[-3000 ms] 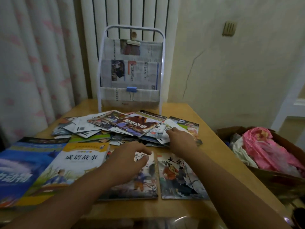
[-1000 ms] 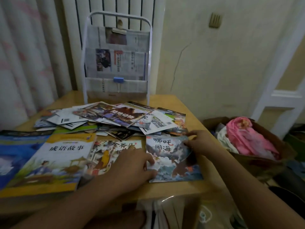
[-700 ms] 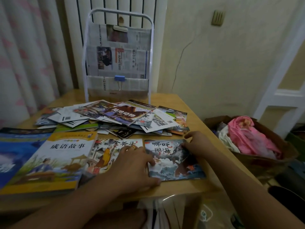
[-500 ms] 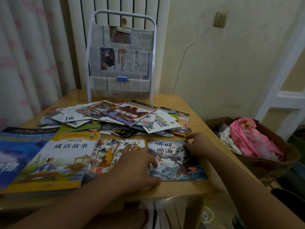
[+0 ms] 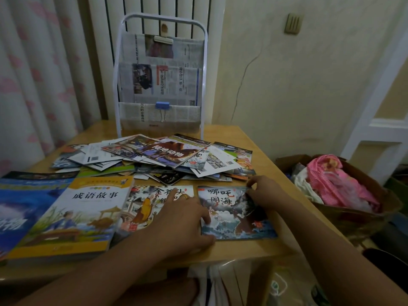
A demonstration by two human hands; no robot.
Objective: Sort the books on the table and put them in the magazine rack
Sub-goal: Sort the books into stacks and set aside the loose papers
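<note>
A white-framed magazine rack (image 5: 204,62) with newspapers in its pockets stands at the back of the wooden table (image 5: 273,173). In front of it lies a loose pile of thin books (image 5: 167,154). Near the front edge lie a blue book (image 5: 19,208), a thick yellow book (image 5: 72,215) and two picture books side by side. My left hand (image 5: 183,217) rests flat across the left picture book (image 5: 141,208), its fingertips touching the left edge of the wave-cover picture book (image 5: 231,215). My right hand (image 5: 265,193) pinches that book's upper right edge.
A brown basket (image 5: 357,219) holding pink cloth (image 5: 333,186) sits right of the table, below its top. A curtain (image 5: 39,74) hangs at the left, and a radiator (image 5: 198,9) is behind the rack. Plastic-wrapped things show under the table's front edge.
Since three seconds ago the wave-cover picture book has come to lie on the right stack, over the earlier cover. In the last second it settled flat and square; both hands stayed on it.
</note>
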